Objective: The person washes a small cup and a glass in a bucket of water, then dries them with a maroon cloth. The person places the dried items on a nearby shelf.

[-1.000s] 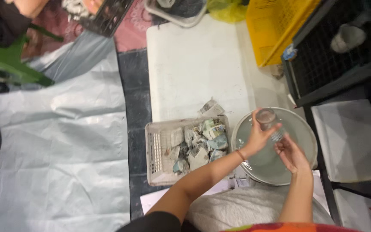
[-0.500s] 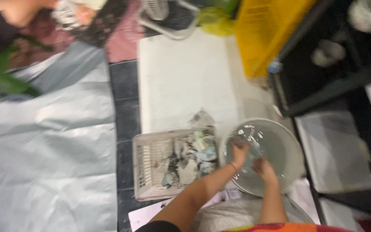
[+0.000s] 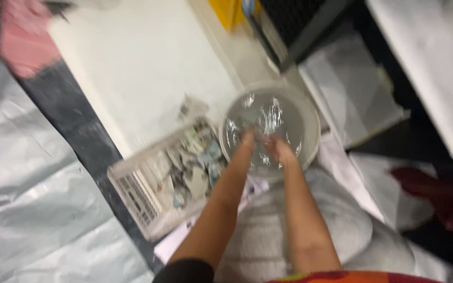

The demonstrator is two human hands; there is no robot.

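A wide sheet of grey plastic (image 3: 32,199) is spread at nine o'clock of the scene, a white board (image 3: 148,63) is laid toward eleven o'clock, and a pale cushion (image 3: 294,236) is seen at six o'clock under the forearms. At the centre a round white basin (image 3: 310,112) of water is set, and just beside it at eight o'clock a white slatted basket (image 3: 137,196) filled with crumpled paper scraps (image 3: 195,162) is placed, the two rims nearly touching. The main risk is judged to be spillage: the water is already rippled, and if the basin is tipped or the hands are moved sharply, water could be slopped over the rim onto the paper scraps, the cushion or the sheets (image 3: 352,84) lying at two o'clock. A second risk is that anything smooth and wet held under water could be let slip and knocked against the basin wall. Both arms are stretched forward from six o'clock toward twelve, almost parallel, wrists bent down. The left hand (image 3: 246,140) and the right hand (image 3: 278,149) are dipped side by side into the water at the near part of the basin. The picture is blurred by motion and the surface glare hides the fingers, so it cannot be told how far they are curled or whether anything is gripped.
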